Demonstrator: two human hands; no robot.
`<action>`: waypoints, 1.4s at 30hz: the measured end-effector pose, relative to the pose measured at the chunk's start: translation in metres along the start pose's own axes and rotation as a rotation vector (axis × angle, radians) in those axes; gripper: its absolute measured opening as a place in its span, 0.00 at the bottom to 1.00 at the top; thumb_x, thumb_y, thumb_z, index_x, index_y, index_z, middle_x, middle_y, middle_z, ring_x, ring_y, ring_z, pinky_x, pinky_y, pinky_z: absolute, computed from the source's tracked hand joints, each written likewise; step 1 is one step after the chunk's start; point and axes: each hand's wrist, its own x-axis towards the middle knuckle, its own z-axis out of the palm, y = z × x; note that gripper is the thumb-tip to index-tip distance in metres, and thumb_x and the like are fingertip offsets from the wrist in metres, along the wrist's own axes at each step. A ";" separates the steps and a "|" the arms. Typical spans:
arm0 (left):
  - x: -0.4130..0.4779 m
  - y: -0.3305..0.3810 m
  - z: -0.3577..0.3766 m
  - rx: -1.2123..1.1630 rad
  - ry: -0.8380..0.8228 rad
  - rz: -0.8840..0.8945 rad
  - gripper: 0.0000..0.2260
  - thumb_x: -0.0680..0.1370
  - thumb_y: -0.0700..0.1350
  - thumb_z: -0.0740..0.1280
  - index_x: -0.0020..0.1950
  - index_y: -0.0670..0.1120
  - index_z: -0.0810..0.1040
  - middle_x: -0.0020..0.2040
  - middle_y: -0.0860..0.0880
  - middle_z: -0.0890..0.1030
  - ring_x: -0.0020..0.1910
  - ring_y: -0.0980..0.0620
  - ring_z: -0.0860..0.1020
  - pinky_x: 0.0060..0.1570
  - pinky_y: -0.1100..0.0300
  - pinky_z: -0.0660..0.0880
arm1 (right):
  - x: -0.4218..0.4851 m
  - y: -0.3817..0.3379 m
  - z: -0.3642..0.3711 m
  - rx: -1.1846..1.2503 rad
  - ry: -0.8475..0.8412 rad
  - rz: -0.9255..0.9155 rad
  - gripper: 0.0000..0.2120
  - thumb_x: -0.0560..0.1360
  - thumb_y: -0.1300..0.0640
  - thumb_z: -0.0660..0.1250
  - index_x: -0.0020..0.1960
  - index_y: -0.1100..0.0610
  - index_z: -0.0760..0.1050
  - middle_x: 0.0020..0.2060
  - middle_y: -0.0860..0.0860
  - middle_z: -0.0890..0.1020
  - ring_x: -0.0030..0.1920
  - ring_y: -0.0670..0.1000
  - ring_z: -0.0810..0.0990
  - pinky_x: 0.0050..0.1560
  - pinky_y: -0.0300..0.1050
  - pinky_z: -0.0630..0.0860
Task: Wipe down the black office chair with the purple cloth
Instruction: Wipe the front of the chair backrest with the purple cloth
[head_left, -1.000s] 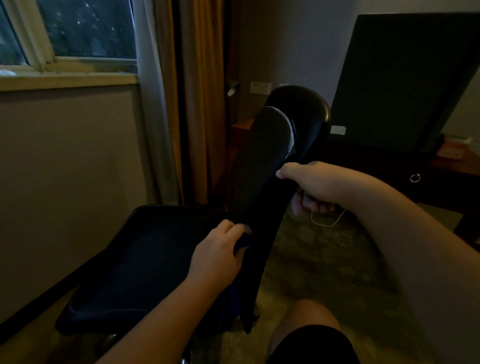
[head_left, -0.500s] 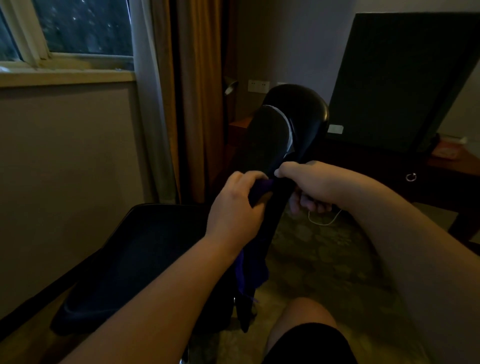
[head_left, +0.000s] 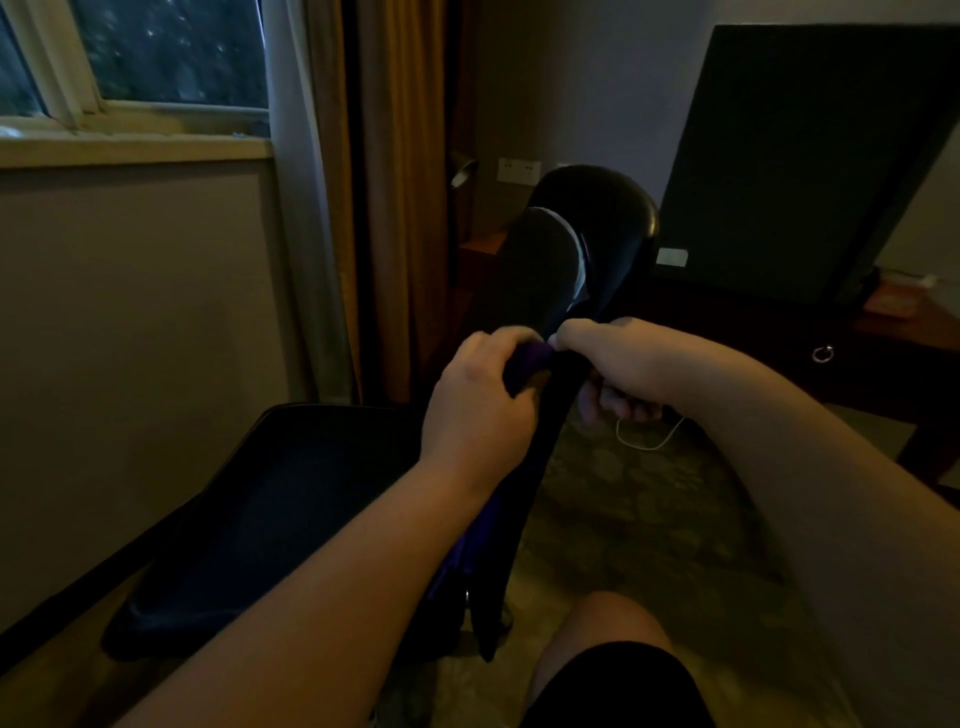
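Two hands meet on the back edge of the black office chair: the left hand, its grip tight round the purple cloth, has slid up from low down to right beside the right hand, whose grip holds that edge, so this strip looks wiped.

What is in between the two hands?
In the head view, the purple cloth and the edge of the black chair back lie there. The left hand grips the cloth against it, and the right hand holds the other side.
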 end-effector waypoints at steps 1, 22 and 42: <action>0.004 0.004 0.001 0.010 0.002 0.014 0.17 0.78 0.46 0.69 0.66 0.55 0.74 0.58 0.55 0.75 0.56 0.57 0.75 0.57 0.55 0.77 | 0.000 0.000 0.000 -0.001 0.008 0.002 0.34 0.80 0.33 0.53 0.31 0.57 0.81 0.23 0.50 0.72 0.24 0.50 0.67 0.29 0.42 0.64; -0.019 0.016 -0.005 -0.287 -0.056 -0.189 0.18 0.78 0.48 0.70 0.68 0.56 0.75 0.57 0.58 0.79 0.54 0.62 0.78 0.51 0.67 0.77 | -0.008 -0.007 0.004 -0.027 0.049 0.038 0.34 0.80 0.34 0.53 0.34 0.58 0.82 0.24 0.52 0.73 0.25 0.51 0.68 0.30 0.44 0.65; -0.082 -0.056 0.026 -0.324 -0.130 -0.578 0.11 0.78 0.53 0.70 0.59 0.58 0.76 0.59 0.53 0.77 0.54 0.57 0.78 0.52 0.57 0.80 | -0.020 -0.012 0.016 -0.003 0.160 0.094 0.32 0.80 0.34 0.55 0.35 0.58 0.81 0.22 0.50 0.74 0.25 0.50 0.70 0.35 0.46 0.69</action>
